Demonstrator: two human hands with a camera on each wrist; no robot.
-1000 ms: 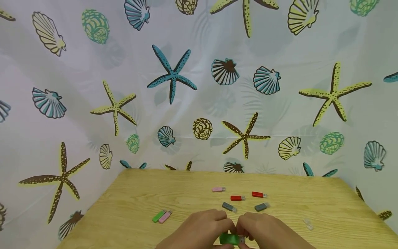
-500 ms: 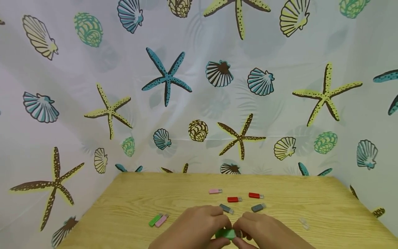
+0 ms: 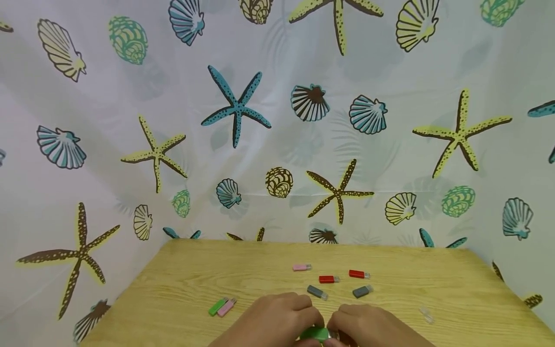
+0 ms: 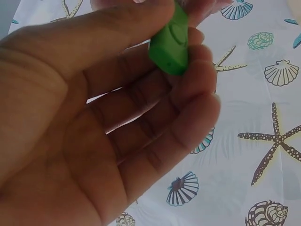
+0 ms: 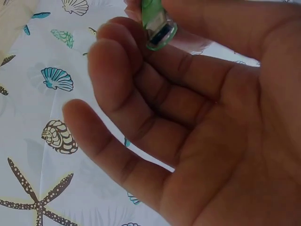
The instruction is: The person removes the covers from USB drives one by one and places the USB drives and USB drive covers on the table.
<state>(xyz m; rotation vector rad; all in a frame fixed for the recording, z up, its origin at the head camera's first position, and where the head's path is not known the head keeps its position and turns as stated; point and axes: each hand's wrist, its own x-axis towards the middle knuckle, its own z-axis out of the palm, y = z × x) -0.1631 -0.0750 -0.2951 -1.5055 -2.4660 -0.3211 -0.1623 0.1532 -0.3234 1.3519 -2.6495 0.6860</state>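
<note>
Both hands meet at the near edge of the worktop (image 3: 182, 284), sharing one green flash drive (image 3: 315, 333). Left hand (image 3: 277, 320): thumb and index finger pinch the drive's green body (image 4: 170, 40); the other fingers are loosely bent under it, palm open toward the wrist camera. Right hand (image 3: 373, 326): thumb and index fingertip pinch the other end, where the clear cap (image 5: 160, 32) sits over the plug; the remaining fingers (image 5: 117, 84) are spread and only lightly curved. So each grip is closed on the drive at the fingertips only, with the rest of the hand slack. The drive is held just above the worktop, between the two hands, lying roughly crosswise. On the worktop beyond: a green drive (image 3: 215, 307) and a pink one (image 3: 227, 307) side by side at left, another pink one (image 3: 301, 267), two red ones (image 3: 328, 279) (image 3: 358, 274), two grey ones (image 3: 317, 292) (image 3: 362, 291), and a clear cap (image 3: 427, 314) lying alone at right. Seashell-print curtain (image 3: 277, 120) behind.
</note>
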